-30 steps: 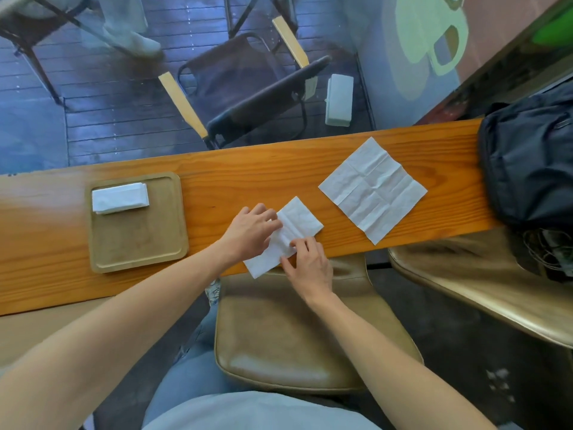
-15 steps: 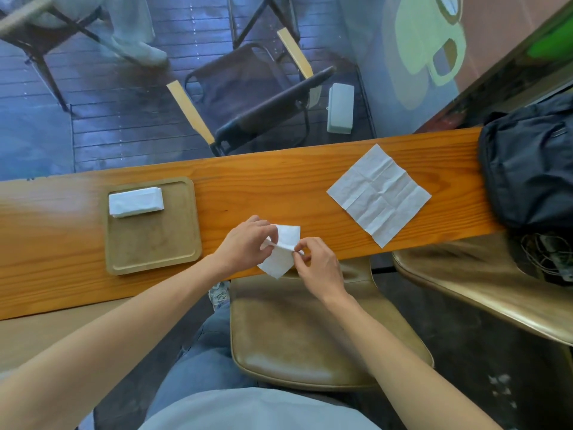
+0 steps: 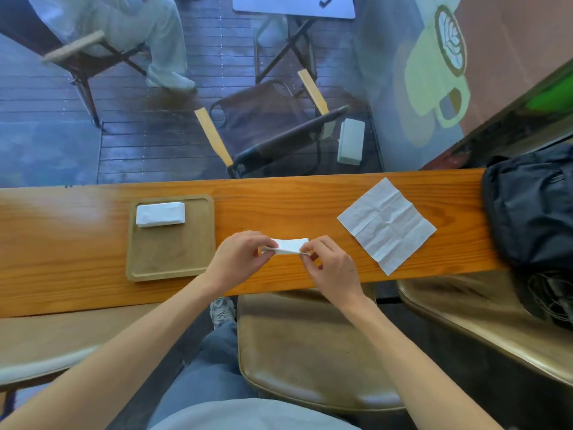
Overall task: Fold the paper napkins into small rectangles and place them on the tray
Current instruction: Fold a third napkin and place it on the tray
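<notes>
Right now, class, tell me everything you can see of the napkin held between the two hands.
The held napkin is white paper, folded into a small, narrow rectangle with layered edges showing along its near side. It lies roughly level, long side running left to right, just above the wooden counter. The left hand pinches its left end and the right hand its right end. It sits between the tray and the unfolded napkin, touching neither.

This looks like a café. A narrow wooden counter (image 3: pixel 279 197) runs along a window, with padded stools (image 3: pixel 310 352) tucked beneath it. On the glass is a decal of a green mug (image 3: pixel 434 76) topped with latte art (a leaf pattern). Outside, on a dark slatted deck (image 3: pixel 148 144), stand folding chairs (image 3: pixel 273 131) and a small folding table (image 3: pixel 294 6).
</notes>
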